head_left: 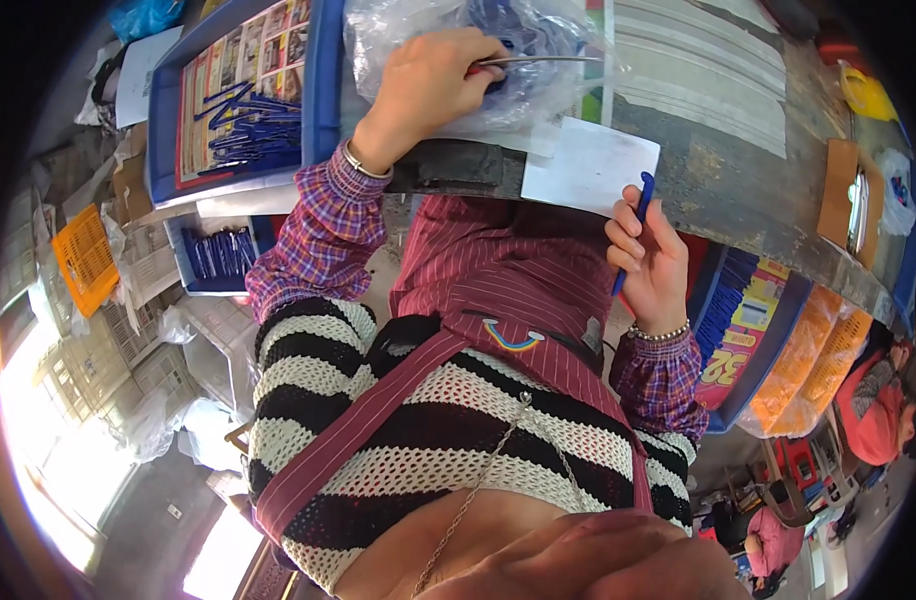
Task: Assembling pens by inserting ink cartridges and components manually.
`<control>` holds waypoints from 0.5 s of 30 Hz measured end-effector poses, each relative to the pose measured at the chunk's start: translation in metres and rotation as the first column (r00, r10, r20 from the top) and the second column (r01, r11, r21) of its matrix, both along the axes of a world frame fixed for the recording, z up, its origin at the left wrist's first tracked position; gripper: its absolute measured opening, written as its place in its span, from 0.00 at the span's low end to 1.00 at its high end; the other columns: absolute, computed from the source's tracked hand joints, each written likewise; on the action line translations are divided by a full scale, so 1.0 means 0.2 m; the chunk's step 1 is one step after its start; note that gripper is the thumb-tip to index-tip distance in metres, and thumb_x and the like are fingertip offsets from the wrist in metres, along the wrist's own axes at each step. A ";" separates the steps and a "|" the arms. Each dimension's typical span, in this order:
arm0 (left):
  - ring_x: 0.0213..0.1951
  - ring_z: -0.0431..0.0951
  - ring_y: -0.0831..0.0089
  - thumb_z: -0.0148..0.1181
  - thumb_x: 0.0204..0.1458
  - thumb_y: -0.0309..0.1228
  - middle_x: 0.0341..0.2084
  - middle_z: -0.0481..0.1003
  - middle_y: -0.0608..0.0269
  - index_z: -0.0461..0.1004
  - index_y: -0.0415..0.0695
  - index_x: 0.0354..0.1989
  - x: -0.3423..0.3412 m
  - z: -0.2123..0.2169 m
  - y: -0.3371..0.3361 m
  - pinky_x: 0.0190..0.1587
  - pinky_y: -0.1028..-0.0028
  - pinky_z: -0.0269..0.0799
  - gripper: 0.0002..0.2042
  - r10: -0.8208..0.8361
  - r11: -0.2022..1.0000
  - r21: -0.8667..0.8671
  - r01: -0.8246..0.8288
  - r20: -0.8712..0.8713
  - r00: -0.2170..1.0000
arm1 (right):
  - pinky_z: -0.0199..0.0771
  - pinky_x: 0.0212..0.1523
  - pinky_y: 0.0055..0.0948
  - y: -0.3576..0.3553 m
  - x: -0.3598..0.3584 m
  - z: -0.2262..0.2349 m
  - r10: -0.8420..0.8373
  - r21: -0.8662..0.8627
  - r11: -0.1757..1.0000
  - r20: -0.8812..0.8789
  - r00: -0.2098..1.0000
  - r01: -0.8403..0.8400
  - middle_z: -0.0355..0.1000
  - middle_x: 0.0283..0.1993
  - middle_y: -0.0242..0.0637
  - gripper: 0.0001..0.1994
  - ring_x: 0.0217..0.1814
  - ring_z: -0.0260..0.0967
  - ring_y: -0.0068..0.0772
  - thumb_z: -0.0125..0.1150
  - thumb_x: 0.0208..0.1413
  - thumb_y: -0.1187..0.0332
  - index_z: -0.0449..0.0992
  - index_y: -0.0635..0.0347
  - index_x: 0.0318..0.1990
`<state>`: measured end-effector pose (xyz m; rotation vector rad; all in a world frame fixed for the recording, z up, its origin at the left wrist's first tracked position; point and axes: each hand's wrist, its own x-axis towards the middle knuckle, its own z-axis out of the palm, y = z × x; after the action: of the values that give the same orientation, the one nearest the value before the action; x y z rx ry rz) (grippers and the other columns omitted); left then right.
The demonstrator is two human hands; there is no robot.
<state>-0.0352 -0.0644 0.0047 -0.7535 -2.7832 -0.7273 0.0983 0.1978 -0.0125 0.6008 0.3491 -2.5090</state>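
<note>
My left hand (433,85) is closed round a slim metal tool (553,59) with a bit of red at its grip; its narrow blade points right. Beneath this hand lies a crumpled clear plastic bag (538,105), with dark blue pieces (493,15) showing inside. Lower and to the right, my right hand (650,255) is wrapped round a slender blue plastic piece (646,195), held upright with a hooked upper end. My palm and fingers hide its middle. A white sheet of paper (588,165) lies at the bench edge beside this hand.
On the left stands a blue tray (323,90) lined with newsprint, holding several blue plastic pieces (258,130). Below it sits a smaller blue bin (183,255). Grey strips (703,65) cover the bench (718,195) at right. Beyond are a cardboard box (836,195), orange crates (803,365) and other people.
</note>
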 end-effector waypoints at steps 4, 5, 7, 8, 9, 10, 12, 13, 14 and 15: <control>0.24 0.75 0.66 0.60 0.41 0.30 0.22 0.75 0.61 0.77 0.46 0.30 0.00 0.06 0.00 0.27 0.72 0.68 0.07 0.009 0.980 0.194 -0.036 0.141 0.990 | 0.55 0.25 0.17 -0.04 0.02 0.03 0.068 0.061 0.996 -0.072 0.995 -0.063 0.56 0.32 0.30 0.21 0.28 0.51 0.18 0.46 0.59 0.67 0.57 0.70 0.56; 0.21 0.74 0.68 0.61 0.41 0.29 0.20 0.74 0.61 0.77 0.45 0.30 0.00 0.07 0.00 0.26 0.74 0.68 0.07 -0.027 0.953 0.301 -0.027 0.172 0.985 | 0.56 0.27 0.17 -0.05 0.02 0.03 0.088 0.058 0.995 -0.098 0.991 -0.083 0.57 0.34 0.30 0.24 0.29 0.52 0.18 0.48 0.57 0.68 0.54 0.72 0.59; 0.20 0.73 0.71 0.61 0.41 0.28 0.19 0.74 0.60 0.77 0.43 0.30 0.00 0.09 -0.01 0.24 0.76 0.67 0.07 -0.036 0.956 0.292 -0.007 0.141 0.989 | 0.57 0.27 0.17 -0.06 0.03 0.03 0.115 0.052 0.993 -0.108 0.988 -0.109 0.57 0.35 0.30 0.25 0.30 0.52 0.18 0.49 0.57 0.69 0.53 0.72 0.59; 0.20 0.73 0.71 0.61 0.41 0.28 0.19 0.74 0.60 0.77 0.43 0.29 0.00 0.09 0.00 0.24 0.76 0.67 0.07 -0.033 0.952 0.306 -0.018 0.160 0.987 | 0.57 0.28 0.17 -0.07 0.04 0.02 0.131 0.056 0.991 -0.117 0.984 -0.125 0.58 0.36 0.30 0.25 0.30 0.53 0.18 0.49 0.57 0.69 0.53 0.72 0.59; 0.20 0.73 0.71 0.61 0.41 0.28 0.19 0.75 0.60 0.77 0.43 0.29 0.00 0.09 0.00 0.24 0.76 0.67 0.07 -0.032 0.947 0.321 -0.027 0.179 0.983 | 0.57 0.28 0.17 -0.07 0.04 0.02 0.143 0.059 0.989 -0.132 0.981 -0.137 0.59 0.36 0.30 0.25 0.30 0.53 0.18 0.50 0.57 0.69 0.53 0.73 0.59; 0.19 0.73 0.72 0.61 0.40 0.28 0.19 0.75 0.60 0.77 0.42 0.29 0.00 0.09 -0.01 0.24 0.76 0.67 0.07 -0.028 0.947 0.320 -0.042 0.209 0.977 | 0.57 0.28 0.17 -0.08 0.05 0.01 0.140 0.055 0.990 -0.134 0.981 -0.133 0.59 0.36 0.30 0.25 0.30 0.53 0.18 0.50 0.57 0.69 0.53 0.73 0.59; 0.18 0.72 0.74 0.61 0.40 0.28 0.18 0.74 0.61 0.77 0.43 0.29 -0.01 0.05 -0.02 0.23 0.77 0.66 0.06 -0.034 0.946 0.322 -0.023 0.170 0.985 | 0.57 0.28 0.17 -0.10 0.06 0.01 0.175 0.115 0.980 -0.092 0.980 -0.165 0.60 0.35 0.29 0.24 0.30 0.54 0.18 0.50 0.58 0.67 0.56 0.73 0.57; 0.18 0.72 0.76 0.61 0.40 0.27 0.18 0.74 0.62 0.77 0.43 0.29 -0.01 0.04 -0.03 0.23 0.78 0.66 0.06 -0.035 0.945 0.327 -0.010 0.133 0.991 | 0.57 0.28 0.17 -0.11 0.07 0.00 0.168 0.114 0.981 -0.092 0.981 -0.157 0.60 0.35 0.29 0.24 0.30 0.54 0.18 0.50 0.58 0.67 0.56 0.73 0.57; 0.18 0.72 0.76 0.61 0.40 0.27 0.18 0.74 0.62 0.77 0.43 0.29 -0.01 0.04 -0.03 0.23 0.78 0.66 0.06 -0.045 0.945 0.328 -0.002 0.135 0.990 | 0.57 0.28 0.17 -0.11 0.07 -0.01 0.209 0.123 0.973 -0.098 0.973 -0.197 0.60 0.33 0.28 0.22 0.30 0.54 0.17 0.49 0.58 0.67 0.58 0.72 0.56; 0.18 0.71 0.79 0.61 0.41 0.27 0.17 0.74 0.64 0.78 0.43 0.29 -0.01 0.04 -0.03 0.22 0.80 0.65 0.06 -0.036 0.934 0.357 -0.032 0.181 0.983 | 0.57 0.28 0.16 -0.11 0.08 -0.02 0.250 0.133 0.963 -0.102 0.963 -0.236 0.60 0.32 0.27 0.21 0.30 0.54 0.17 0.49 0.58 0.66 0.60 0.71 0.55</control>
<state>-0.0374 -0.0707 0.0128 -0.6432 -2.6821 -1.3227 0.1141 0.1757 -0.0155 0.4262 0.5845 -2.3025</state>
